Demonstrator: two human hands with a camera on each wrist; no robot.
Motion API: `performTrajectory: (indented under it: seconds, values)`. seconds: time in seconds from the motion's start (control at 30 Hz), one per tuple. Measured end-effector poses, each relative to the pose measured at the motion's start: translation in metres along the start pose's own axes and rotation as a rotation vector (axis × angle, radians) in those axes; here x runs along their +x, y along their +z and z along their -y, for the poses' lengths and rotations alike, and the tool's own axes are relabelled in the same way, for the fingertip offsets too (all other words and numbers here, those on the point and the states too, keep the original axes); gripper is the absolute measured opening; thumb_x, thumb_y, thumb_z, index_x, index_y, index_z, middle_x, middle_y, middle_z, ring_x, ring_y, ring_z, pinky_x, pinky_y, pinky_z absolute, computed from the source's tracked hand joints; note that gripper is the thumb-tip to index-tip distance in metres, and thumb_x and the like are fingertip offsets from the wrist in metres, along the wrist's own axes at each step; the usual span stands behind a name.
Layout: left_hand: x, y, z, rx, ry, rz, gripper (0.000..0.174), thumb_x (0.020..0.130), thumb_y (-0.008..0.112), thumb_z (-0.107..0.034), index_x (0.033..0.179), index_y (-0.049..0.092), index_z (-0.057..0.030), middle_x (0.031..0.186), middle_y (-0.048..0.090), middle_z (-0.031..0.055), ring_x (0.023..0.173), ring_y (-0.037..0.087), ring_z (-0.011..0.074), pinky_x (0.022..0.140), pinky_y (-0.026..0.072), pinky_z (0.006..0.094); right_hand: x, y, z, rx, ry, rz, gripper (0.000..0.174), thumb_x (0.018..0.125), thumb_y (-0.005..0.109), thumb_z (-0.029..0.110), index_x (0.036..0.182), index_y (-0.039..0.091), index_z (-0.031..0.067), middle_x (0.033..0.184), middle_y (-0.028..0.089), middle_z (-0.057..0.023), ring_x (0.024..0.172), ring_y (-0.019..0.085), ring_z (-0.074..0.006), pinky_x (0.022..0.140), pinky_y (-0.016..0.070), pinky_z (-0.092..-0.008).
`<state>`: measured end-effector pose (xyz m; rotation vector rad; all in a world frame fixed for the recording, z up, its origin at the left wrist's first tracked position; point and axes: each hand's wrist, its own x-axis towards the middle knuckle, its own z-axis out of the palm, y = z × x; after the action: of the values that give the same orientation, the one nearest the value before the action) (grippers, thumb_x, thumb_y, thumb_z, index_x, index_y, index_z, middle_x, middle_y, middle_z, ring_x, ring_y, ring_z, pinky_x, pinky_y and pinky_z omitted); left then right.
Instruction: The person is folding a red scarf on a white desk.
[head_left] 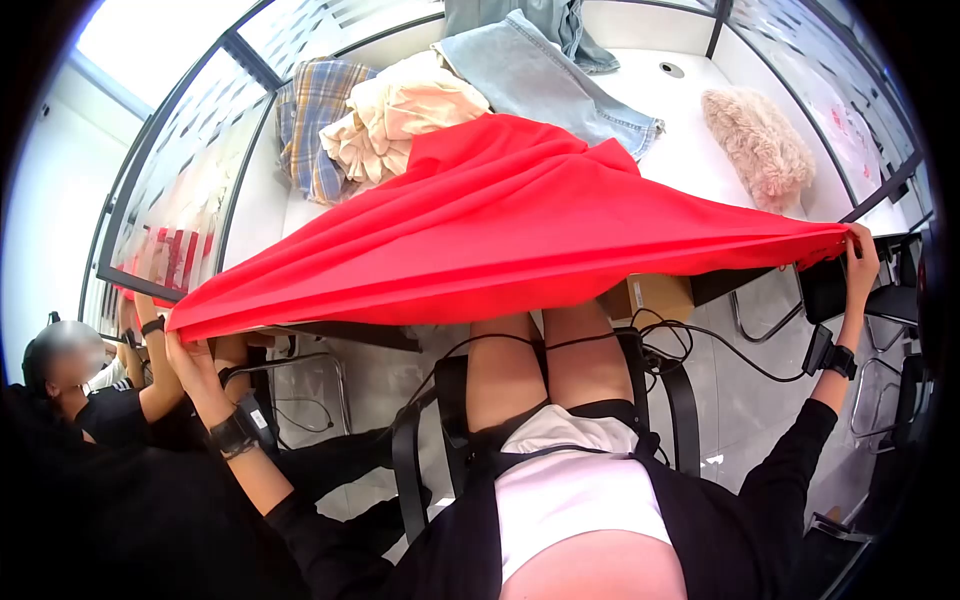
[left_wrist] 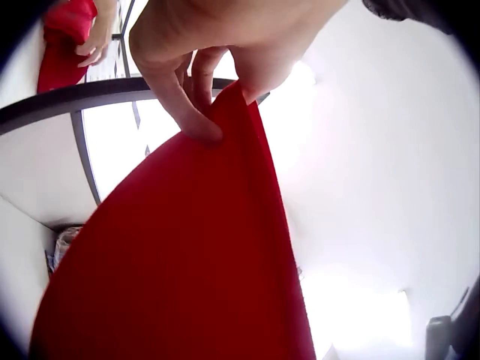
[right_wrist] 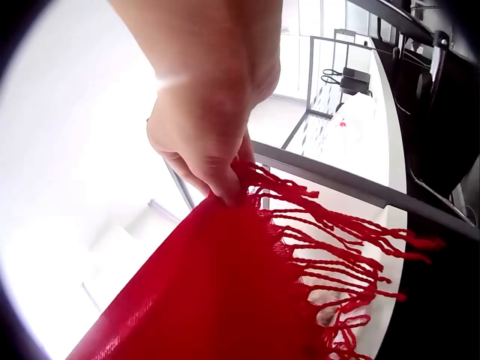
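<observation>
A large red scarf [head_left: 520, 225] stretches wide between both hands, its far part draped over the desk and its near edge above the lap. At the left, my left hand [head_left: 198, 372] pinches one corner; in the left wrist view the thumb and fingers of that hand [left_wrist: 225, 45] grip the folded edge. My right hand [head_left: 861, 262] holds the opposite corner, arm extended to the right. Twisted red fringe [right_wrist: 337, 232] hangs beside the right hand [right_wrist: 210, 142] in the right wrist view.
Behind the scarf lie a plaid shirt [head_left: 318, 125], cream cloth [head_left: 410, 105] and light blue jeans [head_left: 550, 80]. A fluffy pink cushion [head_left: 760, 150] sits at the right of the white desk [head_left: 690, 110]. Framed partitions surround it. Another person [head_left: 110, 400] sits at the left. Cables [head_left: 720, 360] loop below.
</observation>
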<state>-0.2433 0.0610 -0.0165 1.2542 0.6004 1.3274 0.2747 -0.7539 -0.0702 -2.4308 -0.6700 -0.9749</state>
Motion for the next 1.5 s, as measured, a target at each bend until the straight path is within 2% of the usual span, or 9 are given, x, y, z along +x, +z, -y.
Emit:
performTrajectory:
  seconds: [0.2, 0.3, 0.4, 0.63, 0.87, 1.1, 1.3, 1.37, 1.5]
  values:
    - [0.014, 0.009, -0.002, -0.065, 0.054, 0.140, 0.023, 0.089, 0.046, -0.007, 0.107, 0.055, 0.0032, 0.107, 0.058, 0.0137, 0.098, 0.057, 0.0190, 0.086, 0.0485, 0.0286, 0.001, -0.005, 0.003, 0.053, 0.041, 0.010, 0.013, 0.082, 0.057, -0.002, 0.094, 0.059, 0.0006, 0.089, 0.061, -0.0046, 0.082, 0.059, -0.0113, 0.076, 0.0452, -0.0227]
    - [0.048, -0.025, 0.013, 0.014, 0.085, 0.217, 0.024, 0.089, 0.048, -0.007, 0.109, 0.055, 0.0039, 0.112, 0.058, 0.0158, 0.100, 0.058, 0.0215, 0.085, 0.0503, 0.0287, 0.000, -0.007, -0.008, 0.126, 0.112, 0.013, 0.012, 0.083, 0.055, -0.002, 0.094, 0.059, 0.0008, 0.089, 0.061, -0.0034, 0.082, 0.059, -0.0108, 0.075, 0.0457, -0.0224]
    - [0.057, -0.031, 0.011, -0.061, -0.103, 0.265, 0.022, 0.088, 0.049, -0.007, 0.105, 0.057, 0.0042, 0.112, 0.057, 0.0148, 0.101, 0.056, 0.0194, 0.089, 0.0464, 0.0279, 0.007, -0.005, -0.027, 0.189, 0.202, 0.043, 0.012, 0.084, 0.054, -0.001, 0.095, 0.059, 0.0011, 0.090, 0.061, -0.0029, 0.082, 0.058, -0.0096, 0.074, 0.0462, -0.0224]
    - [0.079, 0.046, -0.030, 0.145, 0.140, 0.356, 0.036, 0.087, 0.054, -0.007, 0.119, 0.049, 0.0070, 0.115, 0.054, 0.0113, 0.108, 0.051, 0.0175, 0.095, 0.0398, 0.0261, 0.095, 0.004, -0.051, 0.161, 0.106, 0.035, 0.016, 0.086, 0.053, 0.003, 0.100, 0.060, 0.0040, 0.094, 0.062, -0.0039, 0.086, 0.058, -0.0098, 0.076, 0.0475, -0.0244]
    - [0.088, 0.126, -0.061, 0.571, 0.429, 0.263, 0.038, 0.082, 0.062, -0.005, 0.118, 0.052, 0.0042, 0.119, 0.054, 0.0157, 0.114, 0.050, 0.0211, 0.095, 0.0417, 0.0277, 0.174, -0.007, 0.000, 0.016, -0.056, -0.061, 0.021, 0.083, 0.052, 0.000, 0.102, 0.058, 0.0039, 0.094, 0.063, -0.0087, 0.088, 0.062, -0.0175, 0.077, 0.0500, -0.0278]
    - [0.102, 0.165, -0.086, 0.912, 0.584, -0.038, 0.030, 0.082, 0.066, -0.020, 0.105, 0.064, -0.0008, 0.101, 0.065, 0.0111, 0.095, 0.061, 0.0155, 0.083, 0.0447, 0.0242, 0.219, -0.010, 0.001, -0.090, -0.167, -0.228, 0.020, 0.080, 0.054, 0.001, 0.099, 0.058, 0.0050, 0.093, 0.063, -0.0117, 0.083, 0.063, -0.0230, 0.073, 0.0481, -0.0299]
    - [0.166, 0.177, -0.123, 0.806, 0.744, 0.035, 0.030, 0.084, 0.064, -0.023, 0.108, 0.063, -0.0055, 0.100, 0.065, 0.0070, 0.093, 0.060, 0.0136, 0.082, 0.0444, 0.0246, 0.278, -0.043, -0.007, -0.354, -0.216, -0.383, 0.022, 0.085, 0.048, 0.010, 0.104, 0.058, 0.0072, 0.098, 0.061, -0.0146, 0.090, 0.059, -0.0339, 0.076, 0.0466, -0.0375]
    - [0.188, 0.182, -0.171, 0.817, 0.918, -0.126, 0.027, 0.084, 0.062, -0.024, 0.106, 0.065, -0.0069, 0.099, 0.066, 0.0059, 0.090, 0.061, 0.0152, 0.081, 0.0451, 0.0261, 0.300, -0.076, 0.018, -0.407, -0.087, -0.417, 0.024, 0.088, 0.047, 0.016, 0.107, 0.056, 0.0066, 0.102, 0.061, -0.0146, 0.093, 0.059, -0.0331, 0.079, 0.0460, -0.0360]
    - [0.157, 0.201, -0.236, 0.533, 1.081, -0.556, 0.026, 0.084, 0.061, -0.026, 0.099, 0.066, -0.0056, 0.090, 0.068, 0.0099, 0.079, 0.064, 0.0191, 0.073, 0.0487, 0.0281, 0.301, -0.100, 0.025, -0.391, -0.079, -0.901, 0.026, 0.089, 0.043, 0.018, 0.111, 0.054, 0.0091, 0.108, 0.059, -0.0138, 0.094, 0.058, -0.0341, 0.079, 0.0460, -0.0382]
